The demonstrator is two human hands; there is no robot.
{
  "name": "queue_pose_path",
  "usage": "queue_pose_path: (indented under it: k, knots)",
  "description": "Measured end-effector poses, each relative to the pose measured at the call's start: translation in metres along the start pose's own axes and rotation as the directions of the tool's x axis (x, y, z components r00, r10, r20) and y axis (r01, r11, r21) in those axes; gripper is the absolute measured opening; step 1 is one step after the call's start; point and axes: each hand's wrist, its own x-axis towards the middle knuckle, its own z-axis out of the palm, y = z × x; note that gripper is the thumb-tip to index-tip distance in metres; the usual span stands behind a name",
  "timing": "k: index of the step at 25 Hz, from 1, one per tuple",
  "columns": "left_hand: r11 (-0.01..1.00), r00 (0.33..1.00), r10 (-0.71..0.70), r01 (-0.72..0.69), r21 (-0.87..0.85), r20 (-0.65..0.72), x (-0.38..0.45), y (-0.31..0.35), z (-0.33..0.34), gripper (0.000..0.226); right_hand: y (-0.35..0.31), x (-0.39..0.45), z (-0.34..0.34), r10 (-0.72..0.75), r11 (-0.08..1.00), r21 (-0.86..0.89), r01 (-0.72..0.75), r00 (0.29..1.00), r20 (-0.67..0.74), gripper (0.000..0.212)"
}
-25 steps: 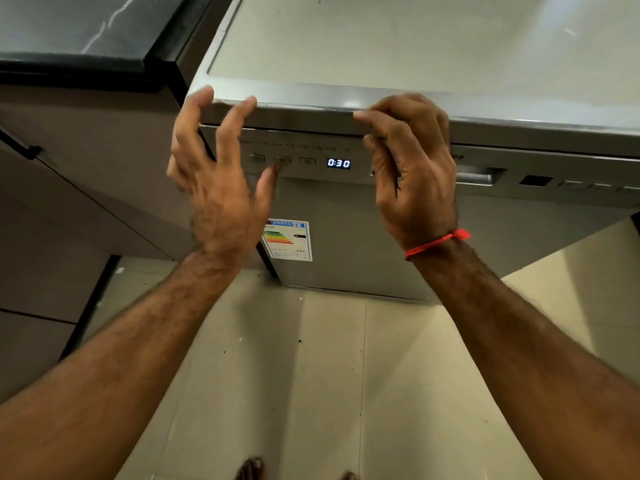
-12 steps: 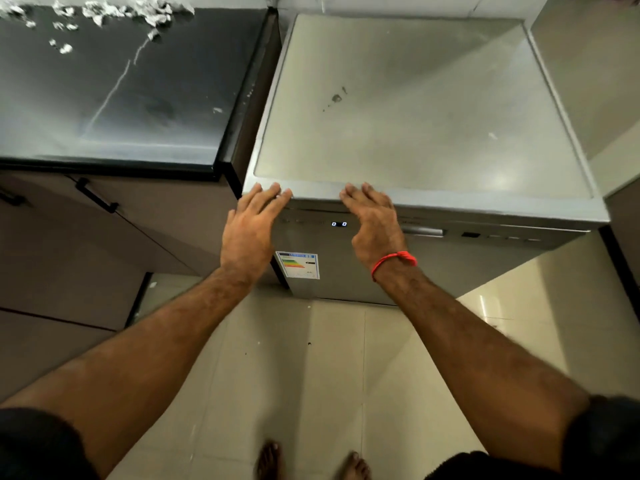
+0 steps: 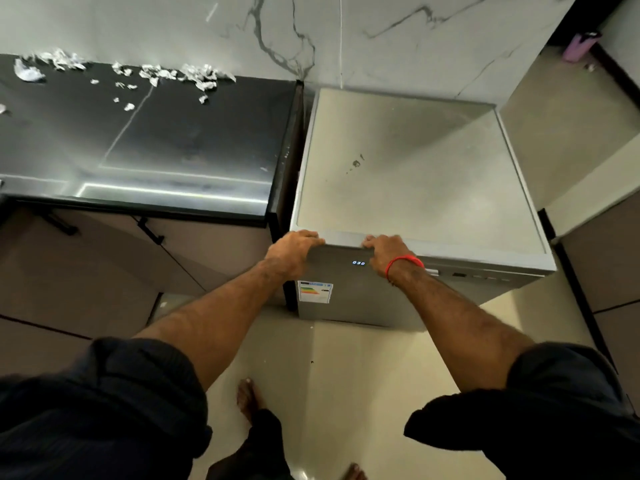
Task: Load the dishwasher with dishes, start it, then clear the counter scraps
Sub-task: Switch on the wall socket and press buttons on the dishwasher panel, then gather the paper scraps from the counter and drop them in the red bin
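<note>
Scraps [image 3: 156, 76] sit far back on the counter [image 3: 194, 140], waiting their turn. My left hand [image 3: 289, 252] and right hand [image 3: 389, 254] hook curled fingers over the dishwasher [image 3: 408, 188] front edge, door shut, display [image 3: 358, 262] lit: started, I'd judge.

One head-worn wide-angle view, looking steeply down from standing height. The dishwasher [image 3: 415, 188] sits close, centre-right; the dark counter [image 3: 145, 140] stretches away left; the marble wall [image 3: 311, 32] fills the top edge and the floor [image 3: 346, 375] lies directly below.
</note>
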Motion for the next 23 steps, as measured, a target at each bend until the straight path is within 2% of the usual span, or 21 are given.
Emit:
queue_pose_path:
  k: [2, 4, 5, 6, 9, 12, 16, 19, 23]
  knots:
    - [0.979, 0.999, 0.045, -0.039, -0.198, 0.027, 0.002, -0.019, -0.009, 0.077, -0.005, 0.002, -0.006, 0.090, 0.992, 0.084, -0.089, 0.996, -0.010, 0.037]
    - [0.918, 0.996, 0.047, -0.070, -0.389, -0.069, 0.000, -0.053, -0.028, 0.069, -0.023, 0.008, -0.013, 0.211, 0.962, 0.185, -0.203, 0.977, -0.028, 0.030]
    - [0.906, 0.989, 0.040, -0.097, -0.412, -0.144, -0.003, -0.074, -0.037, 0.066, -0.039, 0.011, -0.015, 0.238, 0.947, 0.234, -0.218, 0.970, -0.059, 0.032]
    - [0.922, 0.978, 0.021, -0.099, -0.374, -0.208, -0.008, -0.098, -0.045, 0.064, -0.060, 0.015, -0.014, 0.198, 0.948, 0.271, -0.164, 0.975, -0.103, 0.035]
    - [0.965, 0.942, -0.082, -0.006, -0.262, -0.324, -0.024, -0.168, -0.068, 0.062, -0.141, 0.034, -0.001, -0.056, 0.938, 0.325, 0.122, 0.977, -0.206, 0.036]
    - [0.972, 0.917, -0.168, 0.093, -0.216, -0.361, -0.042, -0.226, -0.087, 0.061, -0.220, 0.062, 0.012, -0.222, 0.902, 0.319, 0.292, 0.946, -0.237, 0.036]
    - [0.926, 0.879, -0.346, 0.264, -0.270, -0.328, -0.068, -0.289, -0.113, 0.065, -0.310, 0.104, 0.015, -0.317, 0.819, 0.396, 0.416, 0.902, -0.293, 0.033]
    - [0.888, 0.833, -0.434, 0.333, -0.316, -0.342, -0.096, -0.329, -0.138, 0.065, -0.369, 0.131, 0.005, -0.311, 0.755, 0.496, 0.429, 0.900, -0.306, 0.030]
    - [0.800, 0.713, -0.589, 0.450, -0.396, -0.381, -0.138, -0.387, -0.170, 0.065, -0.458, 0.162, 0.004, -0.415, 0.632, 0.602, 0.487, 0.869, -0.267, 0.028]
